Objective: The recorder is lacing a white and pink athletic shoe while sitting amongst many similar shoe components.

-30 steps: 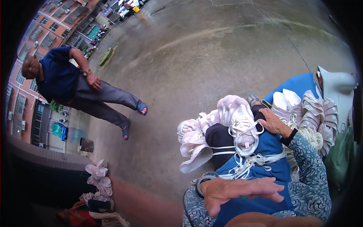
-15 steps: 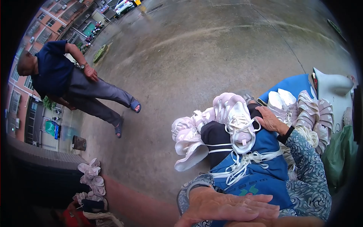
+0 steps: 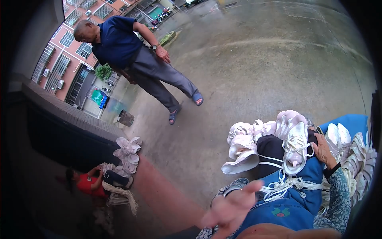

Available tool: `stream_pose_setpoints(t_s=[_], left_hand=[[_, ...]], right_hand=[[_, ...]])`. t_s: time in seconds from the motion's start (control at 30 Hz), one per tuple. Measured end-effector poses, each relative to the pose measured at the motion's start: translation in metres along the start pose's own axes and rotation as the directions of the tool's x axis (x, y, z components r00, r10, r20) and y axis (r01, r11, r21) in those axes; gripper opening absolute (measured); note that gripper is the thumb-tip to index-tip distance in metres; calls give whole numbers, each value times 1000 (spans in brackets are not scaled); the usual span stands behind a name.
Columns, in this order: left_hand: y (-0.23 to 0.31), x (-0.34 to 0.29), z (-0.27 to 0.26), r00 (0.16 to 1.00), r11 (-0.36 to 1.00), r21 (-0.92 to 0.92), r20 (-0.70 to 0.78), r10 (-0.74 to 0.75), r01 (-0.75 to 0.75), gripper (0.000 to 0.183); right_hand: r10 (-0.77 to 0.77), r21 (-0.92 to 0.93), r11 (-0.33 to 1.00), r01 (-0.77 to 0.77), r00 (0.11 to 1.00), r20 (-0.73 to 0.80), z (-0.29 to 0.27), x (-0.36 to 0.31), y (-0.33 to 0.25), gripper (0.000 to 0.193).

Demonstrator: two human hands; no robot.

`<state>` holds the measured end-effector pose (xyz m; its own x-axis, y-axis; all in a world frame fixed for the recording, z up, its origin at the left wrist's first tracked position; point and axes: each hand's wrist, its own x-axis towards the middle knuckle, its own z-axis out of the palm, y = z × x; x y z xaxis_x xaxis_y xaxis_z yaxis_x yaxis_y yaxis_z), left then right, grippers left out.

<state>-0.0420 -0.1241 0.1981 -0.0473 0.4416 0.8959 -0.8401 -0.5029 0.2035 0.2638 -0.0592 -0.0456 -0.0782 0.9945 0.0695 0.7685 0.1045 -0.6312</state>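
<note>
While the left hand (image 3: pixel 234 206) spreads empty, the right hand (image 3: pixel 324 152) rests half-open beside a white shoe (image 3: pixel 295 151)

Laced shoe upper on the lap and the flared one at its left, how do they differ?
The laced upper is crossed by white laces; the flared upper shows a wide, plain edge. The laced upper reaches the blue cloth; the flared upper sits farther left, beside the dark cloth. Both are pale.

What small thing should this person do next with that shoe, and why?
Perhaps bring the bare left hand to the pale pink-and-white lace-up shoe: that hand is raised, open and seemingly empty, while the bare right hand lies beside the shoe, whose white laces loop loosely.
</note>
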Motion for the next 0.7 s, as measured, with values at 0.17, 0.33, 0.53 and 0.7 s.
stream_pose_setpoints(t_s=[0.17, 0.33, 0.53, 0.7], left_hand=[[-7, -12, -5, 996, 994, 75, 38, 82, -85, 68], [-12, -26, -14, 983, 981, 104, 103, 151, -161, 67], [-1, -36, -10, 955, 954, 153, 192, 226, -256, 66], [3, -50, -9, 921, 926, 175, 266, 284, -336, 65]], right_hand=[[1, 35, 999, -1, 1000, -23, -5, -1, -4, 44], [3, 19, 1000, -3, 1000, -4, -2, -1, -4, 44], [-9, 17, 1000, 9, 1000, -8, -3, 0, -8, 44], [-6, 26, 1000, 7, 999, -37, 0, -1, -4, 44]])
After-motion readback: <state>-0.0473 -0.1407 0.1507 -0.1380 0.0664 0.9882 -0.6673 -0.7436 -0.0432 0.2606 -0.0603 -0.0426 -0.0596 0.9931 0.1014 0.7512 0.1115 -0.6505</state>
